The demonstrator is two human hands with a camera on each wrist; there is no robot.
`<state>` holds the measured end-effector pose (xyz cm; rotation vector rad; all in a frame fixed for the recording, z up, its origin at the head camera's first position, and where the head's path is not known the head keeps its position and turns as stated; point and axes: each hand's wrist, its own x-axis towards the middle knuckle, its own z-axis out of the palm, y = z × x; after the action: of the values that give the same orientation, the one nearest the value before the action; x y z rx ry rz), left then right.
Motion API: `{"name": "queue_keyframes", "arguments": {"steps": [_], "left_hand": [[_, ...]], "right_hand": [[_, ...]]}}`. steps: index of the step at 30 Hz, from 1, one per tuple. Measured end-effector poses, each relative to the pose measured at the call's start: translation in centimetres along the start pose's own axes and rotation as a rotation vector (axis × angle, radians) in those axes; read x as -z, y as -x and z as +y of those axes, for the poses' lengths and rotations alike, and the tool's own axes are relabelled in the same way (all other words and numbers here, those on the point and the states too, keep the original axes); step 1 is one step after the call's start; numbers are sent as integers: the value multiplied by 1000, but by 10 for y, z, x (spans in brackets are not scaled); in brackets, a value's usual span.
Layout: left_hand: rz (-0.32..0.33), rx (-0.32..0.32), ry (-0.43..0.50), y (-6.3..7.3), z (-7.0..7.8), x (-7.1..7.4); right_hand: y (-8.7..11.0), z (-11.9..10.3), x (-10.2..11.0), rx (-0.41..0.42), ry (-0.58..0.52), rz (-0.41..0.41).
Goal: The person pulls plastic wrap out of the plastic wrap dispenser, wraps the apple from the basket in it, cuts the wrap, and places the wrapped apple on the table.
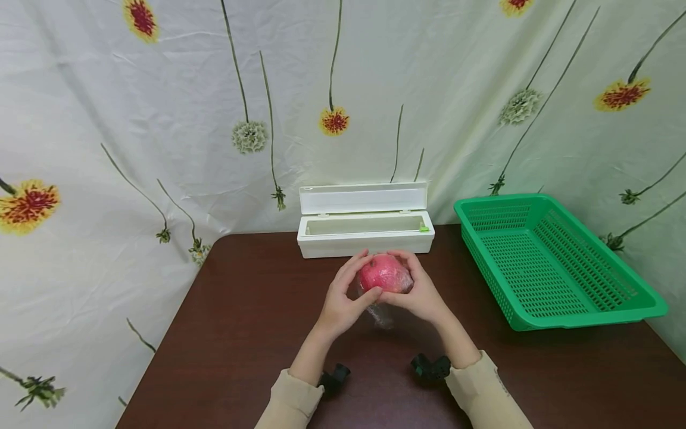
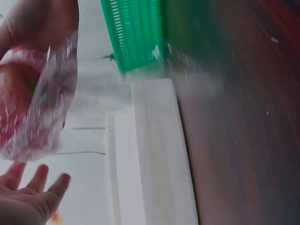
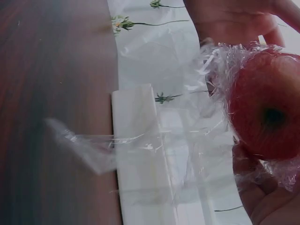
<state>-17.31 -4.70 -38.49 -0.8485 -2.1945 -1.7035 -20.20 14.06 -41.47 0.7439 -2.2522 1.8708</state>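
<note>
An apple [image 1: 384,273] in clear plastic wrap is between both hands above the dark table [image 1: 246,333]. My left hand [image 1: 343,298] cups its left side, thumb in front; the left wrist view shows the fingertips [image 2: 61,183] right at the wrap's edge. My right hand [image 1: 420,292] holds the opposite side. In the right wrist view, the apple's dark hollow [image 3: 272,115] faces the camera under crinkled film. A loose tail of plastic wrap [image 3: 84,145] hangs below the apple.
Behind the hands stands a long white box [image 1: 367,244] with its lid raised and a small green piece at its right end. A green plastic basket [image 1: 536,322] stands at the right. A flowered white cloth [image 1: 203,119] hangs behind the table.
</note>
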Motion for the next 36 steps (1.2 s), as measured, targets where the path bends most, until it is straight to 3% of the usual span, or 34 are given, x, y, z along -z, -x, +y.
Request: {"name": "queue_keyframes", "arguments": {"steps": [6,13,16,19,24,31,36], "left_hand": [[-39,-63,-26,1,-3,4],[-80,-117,-62,1,-37,0],[-86,-126,-79,1,-41,-3],[-72,-144,-74,1,-33,-4],[-26,-151,28,0,-11,-3],[33,-82,140,-1,-11,-2],[21,-68,127,-1,-11,-2]], "right_hand": [[0,-4,3,-49,114,31],[1,-9,4,-89,213,43],[2,-13,3,-111,217,49],[2,-15,1,-113,231,58],[2,-13,2,-68,216,66],[1,-12,8,11,151,97],[0,-14,13,95,133,136]]}}
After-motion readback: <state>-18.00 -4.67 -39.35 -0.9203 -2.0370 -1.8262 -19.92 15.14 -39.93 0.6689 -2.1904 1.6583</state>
